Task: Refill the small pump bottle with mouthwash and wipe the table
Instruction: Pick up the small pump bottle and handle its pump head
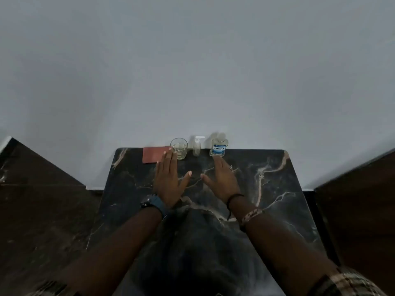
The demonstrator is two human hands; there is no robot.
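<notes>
Mouthwash bottle (218, 147) — one, clear with a blue label — stands at the far edge of the dark marble table (277, 189), just above centre of the frame; one small pump bottle (196, 147) stands just left of it, then one empty glass tumbler (179, 148), then one reddish cloth (154, 154) lying flat; all four line the wall-side edge. Two hands hover flat over the middle of the table: the left hand (167, 181) has fingers pressed together, thumb spread, fingertips overlapping the cloth's corner and the tumbler's base; the right hand (222, 180) likewise, fingertips just below the mouthwash bottle — neither holds anything. Bare marble lies open to the right and toward the frame's bottom; dark floor flanks both side edges.
</notes>
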